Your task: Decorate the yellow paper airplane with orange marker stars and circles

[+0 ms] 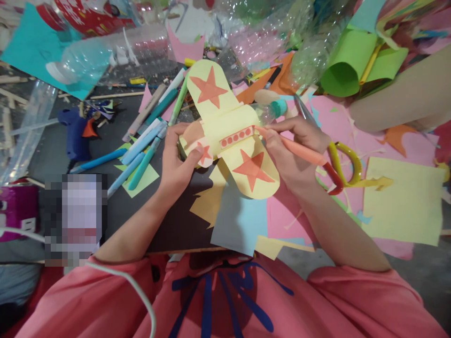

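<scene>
A toy plane (229, 119) made of a small plastic bottle wrapped in pale yellow paper is held up in front of me. Orange stars mark its wings and tail, and a strip with a row of orange dots runs along its side. My left hand (183, 159) is closed around its tail end, thumb beside the small star. Pinched in my right hand (296, 145) is an orange marker (303, 152), its tip at the front end of the dotted strip. The bottle's green cap (280, 108) sticks out beyond that hand.
Several markers (151, 126) and a blue glue gun (75, 134) lie to the left. Yellow-handled scissors (347, 164) rest on pink paper at the right. Clear plastic bottles (116, 51) and paper scraps fill the back. Another person's arm (398, 94) reaches in from the right.
</scene>
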`<control>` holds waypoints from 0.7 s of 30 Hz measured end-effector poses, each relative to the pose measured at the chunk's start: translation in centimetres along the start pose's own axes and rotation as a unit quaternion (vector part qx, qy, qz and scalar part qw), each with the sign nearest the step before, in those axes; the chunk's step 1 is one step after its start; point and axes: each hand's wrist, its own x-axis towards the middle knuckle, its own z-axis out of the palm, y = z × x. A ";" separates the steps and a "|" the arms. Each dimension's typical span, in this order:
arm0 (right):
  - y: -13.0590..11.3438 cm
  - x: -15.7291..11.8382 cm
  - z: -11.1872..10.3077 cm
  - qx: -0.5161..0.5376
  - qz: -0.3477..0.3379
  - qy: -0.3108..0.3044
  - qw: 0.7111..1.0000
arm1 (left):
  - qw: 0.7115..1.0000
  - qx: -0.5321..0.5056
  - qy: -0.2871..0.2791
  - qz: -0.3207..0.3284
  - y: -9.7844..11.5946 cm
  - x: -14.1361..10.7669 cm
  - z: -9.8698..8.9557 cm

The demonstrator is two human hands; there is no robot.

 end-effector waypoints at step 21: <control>-2.7 0.7 -0.6 0.140 0.050 -0.121 0.981 | 0.994 -0.057 -0.059 -0.073 0.2 0.6 -0.6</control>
